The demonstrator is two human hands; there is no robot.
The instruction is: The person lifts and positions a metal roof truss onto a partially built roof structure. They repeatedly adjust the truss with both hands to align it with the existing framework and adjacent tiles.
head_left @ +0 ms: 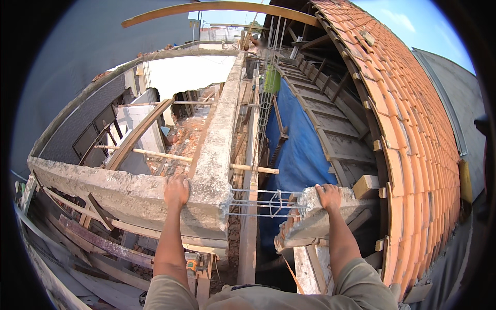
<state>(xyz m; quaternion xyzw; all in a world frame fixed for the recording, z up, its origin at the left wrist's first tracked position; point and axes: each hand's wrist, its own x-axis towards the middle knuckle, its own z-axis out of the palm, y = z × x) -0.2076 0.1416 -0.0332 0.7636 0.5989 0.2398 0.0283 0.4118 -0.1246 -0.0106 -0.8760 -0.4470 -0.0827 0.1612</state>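
My left hand point(176, 191) rests on the top edge of a grey concrete beam point(111, 177), close to its corner with a second beam point(216, 139) running away from me. Across a gap, my right hand point(328, 197) lies with fingers spread on a broken concrete stub point(310, 222). Neither hand holds a loose object. Bare steel reinforcing bars point(266, 203), with a bent tie around them, bridge the gap between the two rough concrete ends. Both arms reach forward, nearly straight.
An orange tiled roof point(408, 155) slopes along the right, beside a blue tarp point(294, 139). Rubble point(181, 135) lies below on the left. Timber planks point(103, 248) and an orange-and-grey tool point(192, 263) are under the near beam. Another person point(252, 49) is far ahead.
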